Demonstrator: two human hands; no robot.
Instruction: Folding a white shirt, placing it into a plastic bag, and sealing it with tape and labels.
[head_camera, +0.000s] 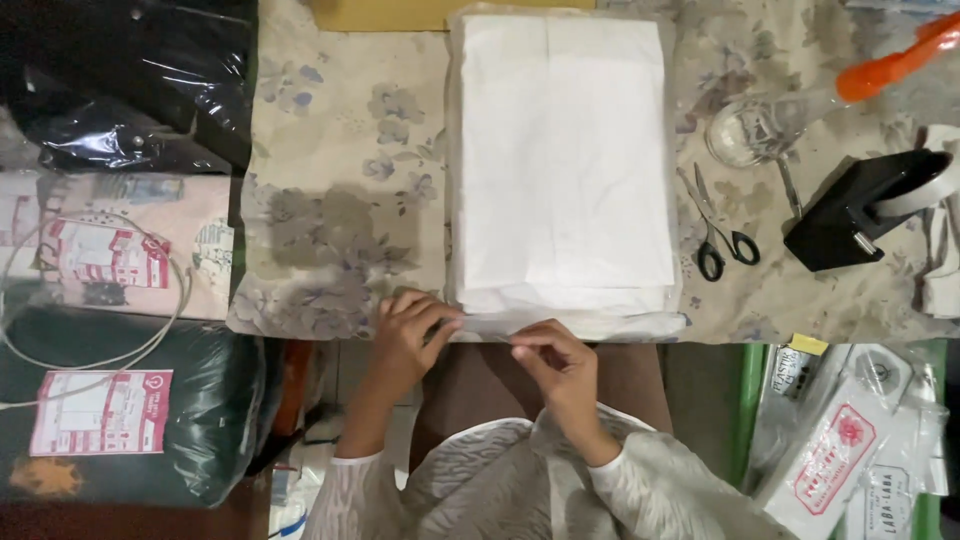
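At the table's near edge, both the left hand (405, 335) and right hand (550, 362) pinch the bag flap (490, 325) of the white folded cloth (560, 160); uneven pulling could likely crease or tear that thin plastic.

Both hands pinch the bottom edge of a white folded cloth stack (562, 160) at centre frame: left hand (408, 335), right hand (556, 362). Scissors (722, 225) and a black tape dispenser (862, 208) lie at right.
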